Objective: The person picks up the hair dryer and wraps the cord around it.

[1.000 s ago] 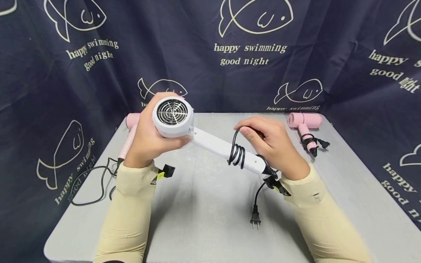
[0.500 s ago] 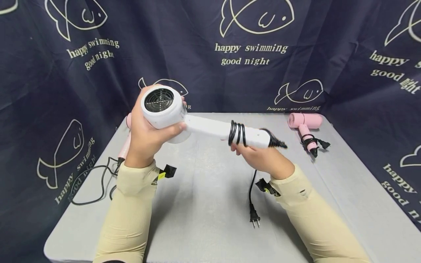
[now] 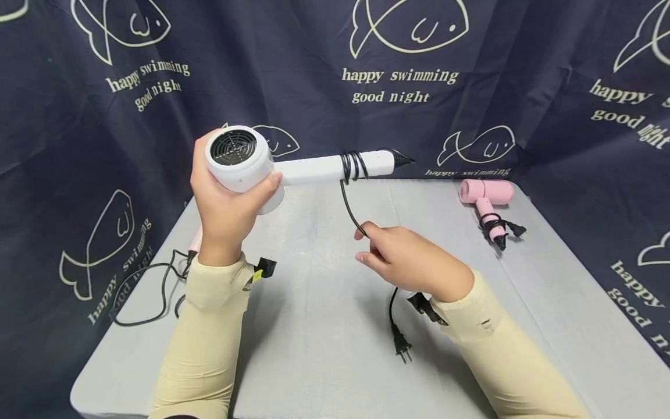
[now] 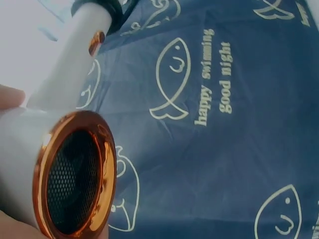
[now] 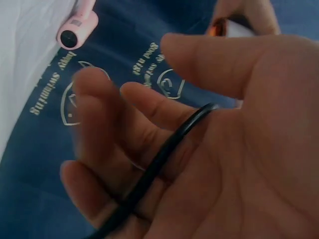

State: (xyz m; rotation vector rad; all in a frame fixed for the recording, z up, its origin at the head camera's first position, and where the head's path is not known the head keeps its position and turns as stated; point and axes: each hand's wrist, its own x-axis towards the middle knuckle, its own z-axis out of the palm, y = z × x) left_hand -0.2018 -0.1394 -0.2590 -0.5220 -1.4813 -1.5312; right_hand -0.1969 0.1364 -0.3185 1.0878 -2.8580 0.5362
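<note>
My left hand (image 3: 222, 215) grips a white hair dryer (image 3: 309, 170) by its barrel, thumb near the handle joint. Its round rear grille (image 3: 234, 147) faces up toward the head camera, and the handle points right. The left wrist view shows the copper-rimmed outlet (image 4: 107, 199). Several turns of black power cord (image 3: 355, 166) wrap the handle near its end. From there the cord drops to my right hand (image 3: 413, 256), which holds it across the palm with loosely curled fingers, as the right wrist view shows. The plug (image 3: 401, 343) dangles below this hand.
A pink hair dryer (image 3: 487, 192) with its cord wrapped round the handle lies at the back right of the grey table (image 3: 324, 349). Another pink hair dryer (image 3: 196, 240) at the left is mostly hidden behind my left arm, its loose cord (image 3: 149, 321) looping across the table.
The white dryer has moved up and left, its handle swinging from sloping down to nearly level. My right hand passed under the handle and now sits below it, with cord stretched between.
</note>
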